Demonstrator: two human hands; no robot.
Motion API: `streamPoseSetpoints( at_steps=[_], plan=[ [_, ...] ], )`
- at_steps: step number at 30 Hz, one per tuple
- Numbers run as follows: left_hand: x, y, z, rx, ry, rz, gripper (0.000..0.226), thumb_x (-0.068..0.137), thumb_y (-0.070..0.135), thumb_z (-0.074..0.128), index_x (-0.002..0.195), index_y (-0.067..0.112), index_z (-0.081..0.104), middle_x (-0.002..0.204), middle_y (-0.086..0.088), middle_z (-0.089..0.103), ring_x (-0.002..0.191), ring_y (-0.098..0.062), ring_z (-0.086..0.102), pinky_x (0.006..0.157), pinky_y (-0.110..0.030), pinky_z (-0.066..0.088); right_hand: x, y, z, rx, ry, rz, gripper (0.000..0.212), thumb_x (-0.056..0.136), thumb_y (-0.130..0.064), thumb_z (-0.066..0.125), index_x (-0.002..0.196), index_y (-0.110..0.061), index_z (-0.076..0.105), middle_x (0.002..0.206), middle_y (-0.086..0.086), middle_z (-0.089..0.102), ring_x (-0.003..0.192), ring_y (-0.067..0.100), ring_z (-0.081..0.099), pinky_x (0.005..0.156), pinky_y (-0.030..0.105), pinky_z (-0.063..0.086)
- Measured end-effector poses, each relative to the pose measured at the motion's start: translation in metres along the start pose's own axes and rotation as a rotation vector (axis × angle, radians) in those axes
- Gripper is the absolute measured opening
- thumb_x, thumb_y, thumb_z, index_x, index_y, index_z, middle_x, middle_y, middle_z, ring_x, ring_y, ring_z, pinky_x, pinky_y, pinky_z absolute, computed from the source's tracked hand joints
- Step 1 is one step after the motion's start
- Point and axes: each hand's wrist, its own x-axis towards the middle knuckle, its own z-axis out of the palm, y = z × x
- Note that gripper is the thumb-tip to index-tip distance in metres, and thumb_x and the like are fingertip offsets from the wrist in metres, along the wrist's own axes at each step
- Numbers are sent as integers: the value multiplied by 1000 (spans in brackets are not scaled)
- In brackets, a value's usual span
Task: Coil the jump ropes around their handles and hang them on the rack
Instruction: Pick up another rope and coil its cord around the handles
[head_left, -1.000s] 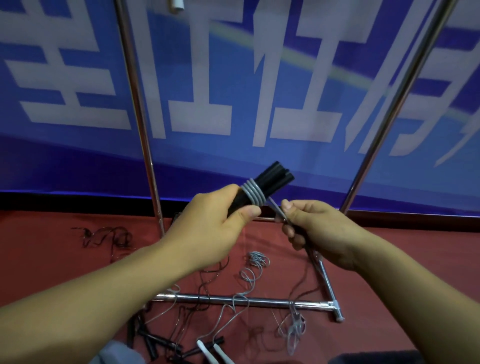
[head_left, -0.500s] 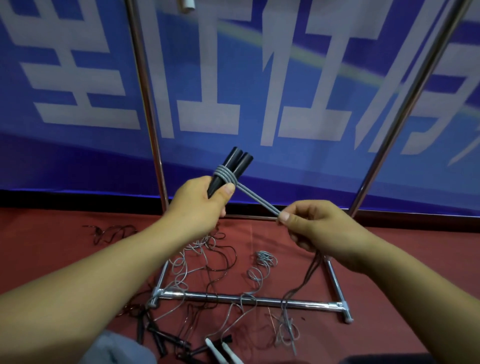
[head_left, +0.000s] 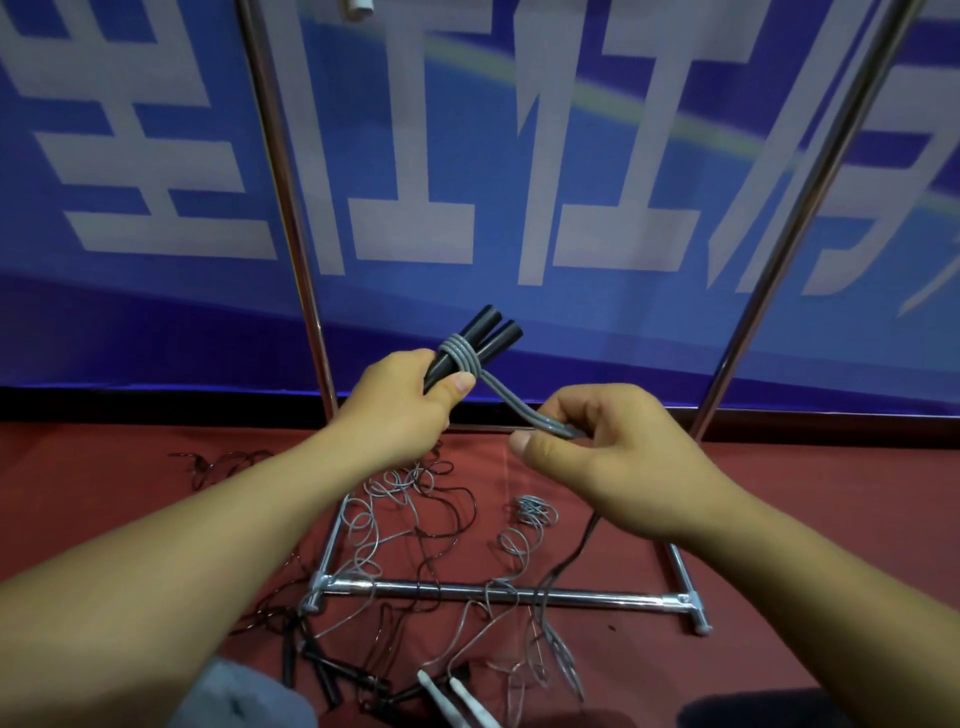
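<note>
Jump rope (head_left: 511, 408), head view: grey cord, thin and limp, likely light and springy, apt to uncoil if tension drops. Left hand (head_left: 402, 408) grips the paired black handles (head_left: 480, 345), stiff and easy to clamp, thumb beside the wraps. Right hand (head_left: 613, 457) pinches the doubled cord, taut between both hands. Loose ropes (head_left: 415, 519) lie tangled on the red floor (head_left: 104, 493) across the near rack base (head_left: 519, 595).

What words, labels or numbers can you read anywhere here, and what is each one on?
Blue banner: large white characters, cropped at the top and partly hidden by the rack poles; none can be read whole.
Black handles in the left hand: no print visible.
White handles on the floor: no print visible.
</note>
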Motion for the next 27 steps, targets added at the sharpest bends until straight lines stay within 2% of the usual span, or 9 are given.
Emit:
streamPoseSetpoints(
  at_steps=[3,8,12,17,21,24,27],
  plan=[
    [1,1,0,11,-21,8,34,99,41,54,85,11,61,71,-1,68,63,-18,61,58,-29,41,-3,-1,3,-40,66,-39,36,85,-35,73,64,-11,55,50,-8,42,48,5,36,48,21,30],
    [-4,-5,2,43,-184,-1,30,100,42,53,84,17,59,67,4,69,56,-9,60,57,-26,42,-5,4,2,-141,112,-42,31,83,-36,73,64,-15,59,50,-7,49,47,6,41,47,21,32],
    [-15,-6,17,133,-367,17,25,99,43,55,86,21,57,65,5,68,44,2,54,48,-19,37,-4,12,-3,-357,169,-126,27,85,-41,69,71,-20,61,53,-7,52,54,11,49,53,32,39],
    [-24,3,27,54,-586,-7,18,102,36,52,99,19,58,66,0,65,46,-12,53,44,-18,40,2,20,-4,-479,160,-243,24,90,-45,65,84,-22,63,70,-6,59,67,17,55,59,38,46],
    [-30,9,27,76,-708,-4,25,103,38,49,100,14,56,66,0,64,45,-13,55,47,-22,44,6,27,-2,-487,149,-243,25,90,-46,64,84,-22,63,75,-5,61,72,20,57,64,41,48],
    [-33,11,25,77,-773,10,27,103,39,49,87,18,53,68,-1,65,47,-12,54,53,-26,46,8,30,-2,-511,156,-224,31,90,-52,61,84,-21,63,75,-5,60,72,21,57,63,41,48],
    [-36,13,23,73,-789,45,25,102,40,50,83,23,52,67,1,65,46,-10,55,52,-24,46,9,33,-2,-529,180,-187,35,89,-55,60,85,-21,63,76,-4,60,73,22,57,63,40,48]
  ],
)
